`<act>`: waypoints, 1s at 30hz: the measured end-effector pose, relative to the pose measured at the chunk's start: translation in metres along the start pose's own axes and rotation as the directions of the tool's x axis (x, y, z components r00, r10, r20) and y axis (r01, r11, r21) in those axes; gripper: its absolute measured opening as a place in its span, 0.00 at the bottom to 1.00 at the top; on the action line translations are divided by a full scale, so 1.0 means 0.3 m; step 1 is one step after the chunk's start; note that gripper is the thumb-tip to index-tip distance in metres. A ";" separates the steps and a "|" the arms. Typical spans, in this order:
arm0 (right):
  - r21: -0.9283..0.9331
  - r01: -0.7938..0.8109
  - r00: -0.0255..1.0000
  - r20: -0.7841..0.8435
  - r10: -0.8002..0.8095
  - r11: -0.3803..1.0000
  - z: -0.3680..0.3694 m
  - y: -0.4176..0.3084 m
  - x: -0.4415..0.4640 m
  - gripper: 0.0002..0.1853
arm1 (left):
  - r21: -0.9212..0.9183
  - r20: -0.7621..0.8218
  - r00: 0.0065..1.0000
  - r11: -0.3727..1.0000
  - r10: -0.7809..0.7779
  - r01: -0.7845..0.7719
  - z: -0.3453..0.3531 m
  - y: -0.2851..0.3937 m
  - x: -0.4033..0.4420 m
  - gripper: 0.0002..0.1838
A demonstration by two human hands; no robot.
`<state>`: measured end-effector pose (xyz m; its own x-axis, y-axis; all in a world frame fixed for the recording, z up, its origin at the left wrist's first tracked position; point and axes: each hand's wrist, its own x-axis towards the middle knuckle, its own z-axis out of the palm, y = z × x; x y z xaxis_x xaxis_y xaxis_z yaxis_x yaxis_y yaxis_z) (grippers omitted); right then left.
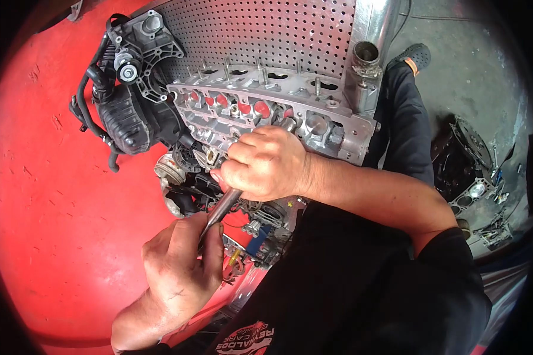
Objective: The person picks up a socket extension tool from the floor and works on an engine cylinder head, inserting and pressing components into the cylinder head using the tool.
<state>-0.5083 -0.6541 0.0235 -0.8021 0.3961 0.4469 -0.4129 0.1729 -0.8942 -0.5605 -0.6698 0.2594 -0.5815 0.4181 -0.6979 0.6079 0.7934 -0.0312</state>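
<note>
My left hand is wrapped round the lower end of a grey metal bar. Higher up, my right hand is closed round the same bar, knuckles up. The bar slants up and to the right; a metal end shows just past my right fingers, at the cylinder head. This grey metal head has upright studs along its far side and a row of round bores, several with red showing through. My right hand covers part of its near edge, so I cannot tell how the bar meets it.
The head rests by a perforated metal panel. A black engine part with hoses sits to the left on the red surface. Engine parts lie below my right hand. An engine block stands on the floor near a shoe.
</note>
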 end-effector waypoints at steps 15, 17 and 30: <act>-0.029 0.008 1.000 0.009 -0.008 1.000 -0.012 0.009 0.018 0.11 | -0.022 -0.015 1.000 1.000 -0.005 0.004 -0.015 -0.020 0.014 0.08; -0.032 -0.005 1.000 -0.002 0.005 0.999 0.000 0.000 0.020 0.11 | -0.027 -0.018 1.000 1.000 -0.006 0.005 -0.020 -0.016 0.018 0.08; 0.020 -0.024 0.998 -0.066 0.025 1.000 0.012 0.010 0.035 0.22 | 0.017 0.024 0.999 0.999 0.034 -0.034 -0.041 -0.022 0.052 0.09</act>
<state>-0.5197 -0.6527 0.0256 -0.7820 0.4588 0.4219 -0.4022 0.1457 -0.9039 -0.5801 -0.6630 0.2576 -0.5474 0.4335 -0.7158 0.6362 0.7713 -0.0193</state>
